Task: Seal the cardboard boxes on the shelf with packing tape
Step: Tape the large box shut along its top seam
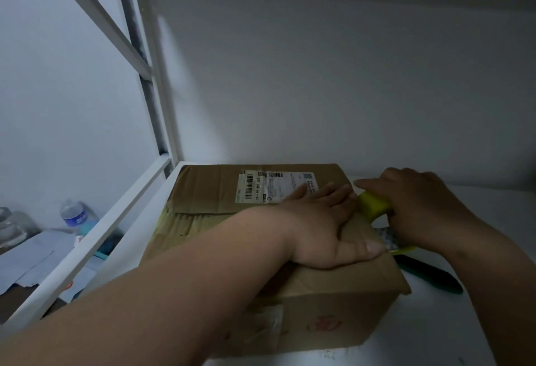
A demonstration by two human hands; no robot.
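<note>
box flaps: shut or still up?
Shut. The cardboard box top lies flat under the left hand, pressed palm-down; the right hand grips yellow tape at its edge.

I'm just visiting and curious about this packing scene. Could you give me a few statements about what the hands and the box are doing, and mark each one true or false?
1. The left hand lies flat on top of the cardboard box. True.
2. The right hand is empty. False: it grips a yellow-green tape roll at the box's right edge.
3. The box carries a shipping label with barcodes. True.
4. The box stands on the floor. False: it sits on a white shelf.
5. A water bottle stands outside the shelf frame, lower left. True.
</note>
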